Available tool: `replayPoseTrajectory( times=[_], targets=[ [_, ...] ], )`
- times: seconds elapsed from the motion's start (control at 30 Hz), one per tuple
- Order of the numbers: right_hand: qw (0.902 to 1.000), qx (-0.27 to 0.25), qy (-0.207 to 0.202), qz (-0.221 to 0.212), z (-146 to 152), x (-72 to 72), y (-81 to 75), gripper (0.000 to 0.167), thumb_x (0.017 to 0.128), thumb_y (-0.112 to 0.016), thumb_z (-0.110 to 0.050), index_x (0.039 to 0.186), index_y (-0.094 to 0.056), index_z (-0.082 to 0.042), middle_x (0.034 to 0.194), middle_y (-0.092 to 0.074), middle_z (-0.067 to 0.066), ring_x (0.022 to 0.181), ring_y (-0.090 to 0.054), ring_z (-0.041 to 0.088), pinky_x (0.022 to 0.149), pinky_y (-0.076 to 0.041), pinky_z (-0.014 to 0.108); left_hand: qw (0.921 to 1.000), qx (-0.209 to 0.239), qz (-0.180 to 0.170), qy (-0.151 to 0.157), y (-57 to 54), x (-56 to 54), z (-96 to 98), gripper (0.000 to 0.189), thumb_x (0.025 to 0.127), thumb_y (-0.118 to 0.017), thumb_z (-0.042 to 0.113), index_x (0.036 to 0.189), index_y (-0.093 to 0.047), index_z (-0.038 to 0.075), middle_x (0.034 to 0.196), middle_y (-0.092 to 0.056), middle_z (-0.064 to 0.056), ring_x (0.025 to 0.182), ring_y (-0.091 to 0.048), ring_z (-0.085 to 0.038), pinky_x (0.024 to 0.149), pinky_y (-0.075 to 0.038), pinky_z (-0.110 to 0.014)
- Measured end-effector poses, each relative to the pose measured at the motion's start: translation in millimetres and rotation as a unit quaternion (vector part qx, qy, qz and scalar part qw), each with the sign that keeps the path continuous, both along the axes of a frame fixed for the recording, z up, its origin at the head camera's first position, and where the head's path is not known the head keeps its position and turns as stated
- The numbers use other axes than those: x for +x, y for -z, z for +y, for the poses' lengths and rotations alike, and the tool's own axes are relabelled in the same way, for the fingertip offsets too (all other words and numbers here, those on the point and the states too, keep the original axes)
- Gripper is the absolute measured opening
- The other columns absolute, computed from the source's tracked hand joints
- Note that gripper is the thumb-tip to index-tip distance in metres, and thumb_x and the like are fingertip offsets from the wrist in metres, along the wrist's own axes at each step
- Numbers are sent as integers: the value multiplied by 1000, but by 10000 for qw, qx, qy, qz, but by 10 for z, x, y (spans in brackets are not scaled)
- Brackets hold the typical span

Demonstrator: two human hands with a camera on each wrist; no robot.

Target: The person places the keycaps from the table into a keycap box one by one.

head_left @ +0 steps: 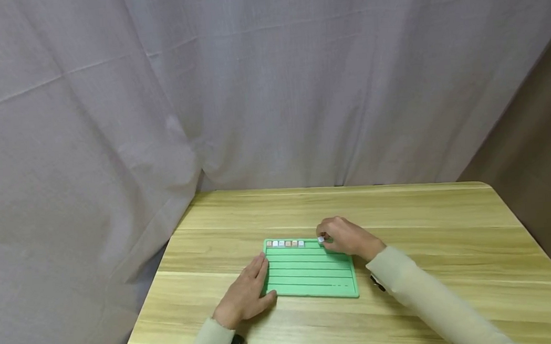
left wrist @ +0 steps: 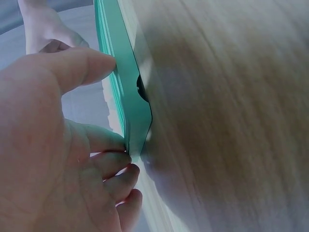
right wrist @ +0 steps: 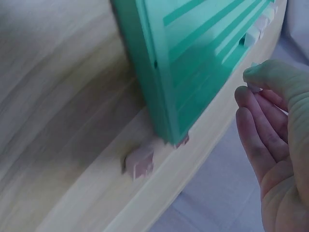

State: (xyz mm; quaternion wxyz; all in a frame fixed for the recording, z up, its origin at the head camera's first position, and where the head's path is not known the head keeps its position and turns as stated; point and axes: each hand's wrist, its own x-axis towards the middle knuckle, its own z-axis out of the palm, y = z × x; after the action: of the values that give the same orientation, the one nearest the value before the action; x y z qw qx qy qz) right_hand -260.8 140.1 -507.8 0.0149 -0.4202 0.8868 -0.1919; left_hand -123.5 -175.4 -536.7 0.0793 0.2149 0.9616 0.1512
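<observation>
A green ridged tray [head_left: 310, 272] lies on the table, with several small white and pink keycaps [head_left: 288, 244] in a row at the left of its far slot. My left hand [head_left: 245, 292] rests at the near left corner. Its thumb touches the near edge, and its extended fingers [left wrist: 111, 164] lie against the left side. Over the tray's far right part, my right hand [head_left: 346, 236] pinches one white keycap [head_left: 320, 239] between thumb and fingertips. That keycap is mostly covered by the fingers in the right wrist view.
Pinkish keycaps [right wrist: 140, 162] sit on the table beside the tray's right end, hidden behind the right arm in the head view. The wooden table [head_left: 420, 210] ends at a grey curtain [head_left: 276, 114] along the back and left.
</observation>
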Motion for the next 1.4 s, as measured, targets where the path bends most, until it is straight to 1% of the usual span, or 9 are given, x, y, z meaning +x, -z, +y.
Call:
replayPoseTrajectory(
  times=[0.23,0.37,0.43,0.53,0.67,0.8,1.1,1.4],
  targets=[
    [10000,-1,56,64,-147,14,38,8,90,-80,-3,96,-76,-7,91,-70,0,78,-58,7,66,-54,20,10000,16,-18,-6,22,-13,-4,84,104,-57,41,164,-25,-8,175,-21,-24,162,-27,-38,132,-30,-53],
    [10000,-36,50,59,-228,10,61,8,90,-79,-1,92,-75,-7,87,-68,0,76,-54,8,64,-51,21,10000,25,-2,-26,40,-15,-4,84,104,-58,42,164,-25,-8,175,-22,-23,162,-27,-38,132,-31,-53],
    [10000,-36,58,44,-262,9,76,8,89,-78,0,91,-75,-7,86,-68,1,76,-55,8,64,-51,22,10000,25,18,-33,46,-14,-4,84,103,-58,42,163,-26,-8,174,-22,-23,162,-27,-38,132,-31,-52],
    [9999,51,123,28,-299,12,102,8,89,-79,-1,91,-75,-7,87,-71,2,78,-60,9,65,-54,22,10000,26,12,-21,40,-7,2,84,103,-58,42,163,-27,-8,174,-23,-23,162,-27,-38,132,-31,-52],
    [9994,200,296,-7,-325,21,121,8,89,-81,-3,92,-76,-8,90,-74,2,80,-65,11,67,-57,22,10000,17,-76,-24,16,-3,16,84,104,-57,42,164,-25,-7,175,-21,-22,163,-26,-37,132,-30,-51],
    [9991,233,341,-34,-353,25,128,7,89,-80,-3,93,-77,-8,92,-75,3,82,-66,12,68,-58,23,9998,-18,-152,-90,9,-5,14,84,104,-57,42,165,-24,-6,176,-19,-21,163,-25,-36,133,-29,-50],
    [9988,198,443,-51,-367,52,152,5,90,-79,-2,92,-77,-7,91,-75,5,79,-63,11,66,-55,22,9999,-45,-98,-62,10,-11,4,84,104,-57,42,164,-25,-7,175,-21,-22,163,-26,-36,132,-30,-51],
    [9984,272,486,46,-390,50,156,6,90,-80,-3,95,-78,-6,95,-76,5,81,-63,8,68,-57,21,10000,13,-25,-48,7,4,3,83,103,-58,39,163,-26,-9,174,-22,-25,162,-28,-39,131,-31,-52]
  ],
)
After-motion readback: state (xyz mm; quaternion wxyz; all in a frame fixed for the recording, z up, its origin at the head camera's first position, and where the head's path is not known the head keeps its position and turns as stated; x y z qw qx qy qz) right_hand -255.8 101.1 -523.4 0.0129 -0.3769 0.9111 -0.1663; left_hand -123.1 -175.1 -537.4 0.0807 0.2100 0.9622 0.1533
